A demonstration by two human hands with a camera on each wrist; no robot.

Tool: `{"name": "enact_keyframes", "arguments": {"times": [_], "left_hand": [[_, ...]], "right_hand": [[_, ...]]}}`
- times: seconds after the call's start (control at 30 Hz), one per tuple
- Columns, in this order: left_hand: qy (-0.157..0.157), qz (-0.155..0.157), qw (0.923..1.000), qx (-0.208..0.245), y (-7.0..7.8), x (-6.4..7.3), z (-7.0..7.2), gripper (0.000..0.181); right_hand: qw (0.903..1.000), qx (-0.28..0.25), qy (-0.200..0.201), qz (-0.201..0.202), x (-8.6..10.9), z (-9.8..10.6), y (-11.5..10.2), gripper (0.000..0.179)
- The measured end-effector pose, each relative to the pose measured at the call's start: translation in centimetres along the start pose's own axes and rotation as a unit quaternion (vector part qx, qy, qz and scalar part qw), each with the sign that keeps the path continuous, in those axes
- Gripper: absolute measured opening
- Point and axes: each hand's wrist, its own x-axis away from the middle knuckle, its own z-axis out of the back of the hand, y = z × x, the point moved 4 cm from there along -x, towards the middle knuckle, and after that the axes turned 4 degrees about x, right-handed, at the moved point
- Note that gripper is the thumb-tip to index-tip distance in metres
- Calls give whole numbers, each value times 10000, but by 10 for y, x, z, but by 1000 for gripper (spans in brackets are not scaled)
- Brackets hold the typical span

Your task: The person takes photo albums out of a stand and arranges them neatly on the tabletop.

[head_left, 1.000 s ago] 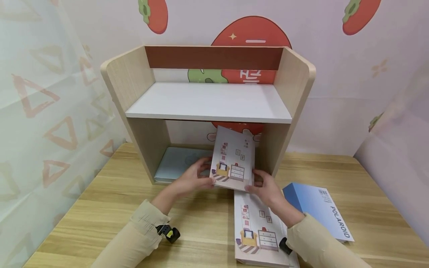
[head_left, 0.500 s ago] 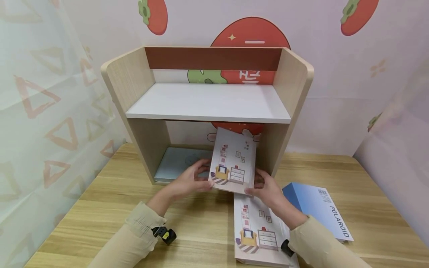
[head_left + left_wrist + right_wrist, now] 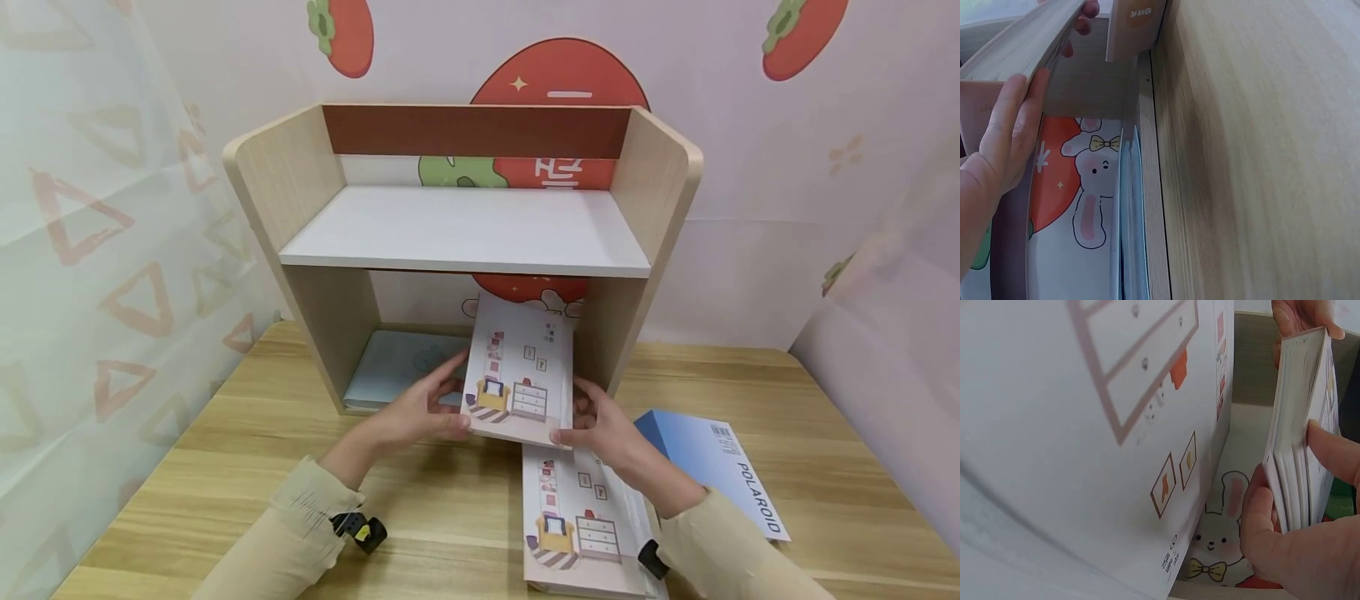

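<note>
Both hands hold a white photo album (image 3: 517,367) with a furniture drawing on its cover, tilted in front of the bookshelf's lower compartment. My left hand (image 3: 416,417) grips its left edge, thumb at the lower corner. On the opposite edge is my right hand (image 3: 618,442), thumb on the cover and fingers underneath. The right wrist view shows the album's thick page block (image 3: 1291,419) between that thumb and fingers. A matching white album (image 3: 573,533) lies on the table below, partly covered by the right forearm. A pale blue album (image 3: 401,362) lies flat inside the compartment, at the left.
A wooden bookshelf (image 3: 663,217) with a white upper shelf board (image 3: 465,229) stands at the back of the table (image 3: 427,525). Its side panels flank the hands. A blue box-like item marked POLAROID (image 3: 720,467) lies to the right, near the right forearm.
The held album has come slightly toward me and lower, away from the shelf, and both hands have moved with it. The other albums and the blue item stay in place.
</note>
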Motion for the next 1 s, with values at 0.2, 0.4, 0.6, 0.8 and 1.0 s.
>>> {"name": "enact_keyframes", "arguments": {"times": [0.2, 0.4, 0.6, 0.8, 1.0], "left_hand": [[-193, -80, 9998, -52, 1, 4, 0, 113], [-328, -149, 9993, -47, 0, 7, 0, 114], [-352, -163, 9990, -224, 0, 11, 0, 115], [-292, -193, 9974, -631, 1, 16, 2, 114], [-382, -229, 9973, -578, 2, 24, 2, 113]], "right_hand": [[9994, -99, -264, 203, 7, 2, -3, 95], [9989, 76, -339, 309, 11, 3, -5, 96], [9987, 53, -335, 383, 14, 5, -6, 98], [9976, -166, -415, 534, 19, 4, -8, 99], [9971, -219, -365, 634, 26, 1, -10, 100]]}}
